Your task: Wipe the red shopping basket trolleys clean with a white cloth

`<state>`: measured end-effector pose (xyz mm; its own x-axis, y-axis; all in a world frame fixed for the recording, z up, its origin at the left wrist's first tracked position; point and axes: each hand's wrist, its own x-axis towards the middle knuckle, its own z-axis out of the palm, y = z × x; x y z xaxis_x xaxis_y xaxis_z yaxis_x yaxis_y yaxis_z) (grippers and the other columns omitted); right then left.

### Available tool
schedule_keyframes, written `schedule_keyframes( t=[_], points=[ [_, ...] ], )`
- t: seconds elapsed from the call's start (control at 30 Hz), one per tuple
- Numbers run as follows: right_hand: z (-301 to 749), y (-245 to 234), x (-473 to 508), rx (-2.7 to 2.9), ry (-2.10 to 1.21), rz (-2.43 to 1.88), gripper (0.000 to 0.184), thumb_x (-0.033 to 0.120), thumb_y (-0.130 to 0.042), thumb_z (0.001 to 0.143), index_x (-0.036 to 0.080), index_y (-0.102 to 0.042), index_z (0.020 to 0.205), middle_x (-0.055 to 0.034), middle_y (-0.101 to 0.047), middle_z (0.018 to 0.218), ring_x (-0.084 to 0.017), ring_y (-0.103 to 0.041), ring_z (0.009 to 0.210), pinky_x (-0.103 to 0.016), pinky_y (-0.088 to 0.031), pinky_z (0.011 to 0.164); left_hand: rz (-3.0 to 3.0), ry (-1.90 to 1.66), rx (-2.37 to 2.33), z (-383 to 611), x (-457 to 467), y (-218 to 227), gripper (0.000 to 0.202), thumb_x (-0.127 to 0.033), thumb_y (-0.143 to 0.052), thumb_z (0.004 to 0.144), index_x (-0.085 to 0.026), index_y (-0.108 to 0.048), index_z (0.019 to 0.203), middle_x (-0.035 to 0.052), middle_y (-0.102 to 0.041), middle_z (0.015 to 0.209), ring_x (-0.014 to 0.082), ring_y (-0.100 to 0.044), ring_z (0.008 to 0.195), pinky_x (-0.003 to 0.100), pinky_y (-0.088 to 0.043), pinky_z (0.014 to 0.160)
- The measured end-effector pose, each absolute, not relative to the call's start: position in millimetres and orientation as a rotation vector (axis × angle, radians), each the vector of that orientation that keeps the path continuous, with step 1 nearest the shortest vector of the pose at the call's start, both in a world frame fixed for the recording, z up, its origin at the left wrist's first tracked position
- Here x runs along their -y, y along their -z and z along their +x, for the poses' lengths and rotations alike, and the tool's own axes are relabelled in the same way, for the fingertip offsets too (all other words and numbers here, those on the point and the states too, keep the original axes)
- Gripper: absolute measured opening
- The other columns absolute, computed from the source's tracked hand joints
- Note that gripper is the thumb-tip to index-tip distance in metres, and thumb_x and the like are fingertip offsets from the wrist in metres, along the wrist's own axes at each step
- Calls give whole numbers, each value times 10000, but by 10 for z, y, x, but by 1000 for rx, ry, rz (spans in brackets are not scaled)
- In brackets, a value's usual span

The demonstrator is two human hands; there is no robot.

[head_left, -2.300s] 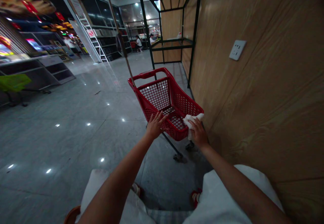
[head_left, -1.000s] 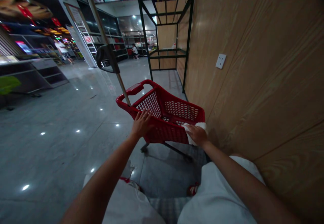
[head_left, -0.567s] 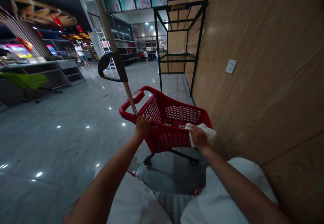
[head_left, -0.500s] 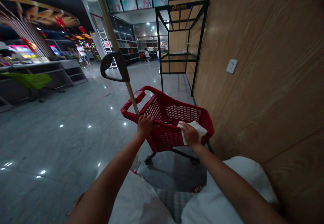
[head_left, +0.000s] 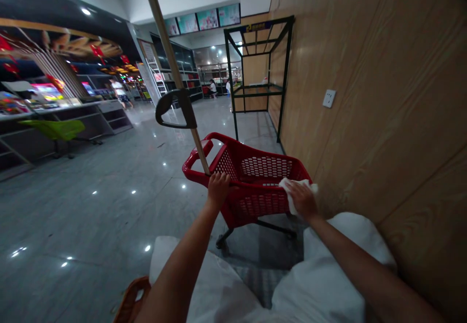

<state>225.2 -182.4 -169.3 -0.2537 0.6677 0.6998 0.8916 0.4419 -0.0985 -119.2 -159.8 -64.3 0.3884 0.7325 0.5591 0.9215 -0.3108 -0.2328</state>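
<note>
A big wall (head_left: 368, 94) with a light brown wood look stands at 3 o'clock, and a small white wall socket (head_left: 329, 98) sits on it. A shiny grey tile floor (head_left: 80, 206) spreads out to 9 o'clock. A tall black metal shelf frame (head_left: 257, 89) stands against the wall at 1 o'clock. A long tan pole (head_left: 164, 45) with a curved black handle (head_left: 178, 110) leans in from 11 o'clock, and its low end reaches the cart's rim.

A red plastic shopping cart (head_left: 260, 201) with holes in its sides stands on the floor at 12 o'clock, close to the wall. The left hand (head_left: 219, 190) is on the cart's red rim, its fingers together and curled over it. The right hand (head_left: 302, 199) presses a soft white cloth (head_left: 297, 188) on the rim, its fingers close together on the cloth.
</note>
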Motion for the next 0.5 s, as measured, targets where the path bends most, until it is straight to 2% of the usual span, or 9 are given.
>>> schedule_keyframes(
  t=[0.1,0.23,0.4,0.5],
  points=[
    [2479,1747,1888,1773,417,-1547,362,267,-341,942,197,-562,1221,-93,-593,1245,-226,-509,1160,-457,-332,1023,-2114,515,1433,-1163,1582,659,253,-381,-440,889,-192,-608,878,114,-640,920,280,-540,886,419,-361,856],
    [1975,1610,1807,1678,323,-1593,362,239,-295,952,197,-604,1136,-78,-627,1191,-224,-523,1117,-501,-267,1049,-2097,526,1439,-1131,1558,638,257,-380,-437,889,-191,-610,871,115,-638,899,282,-537,889,421,-357,872],
    [844,1326,1680,1921,177,-1386,368,148,-339,930,185,-552,1228,-63,-530,1329,-192,-452,1210,-407,-261,1077,-2071,546,1448,-1113,1563,603,285,-412,-439,885,-186,-613,875,123,-633,888,290,-534,891,427,-360,862],
    [611,1203,1685,1955,199,-1389,372,188,-354,941,191,-516,1275,-84,-564,1276,-202,-484,1156,-382,-308,1037,-2083,556,1439,-1117,1576,604,313,-443,-434,882,-187,-614,865,127,-633,881,289,-530,885,424,-365,850]
  ],
)
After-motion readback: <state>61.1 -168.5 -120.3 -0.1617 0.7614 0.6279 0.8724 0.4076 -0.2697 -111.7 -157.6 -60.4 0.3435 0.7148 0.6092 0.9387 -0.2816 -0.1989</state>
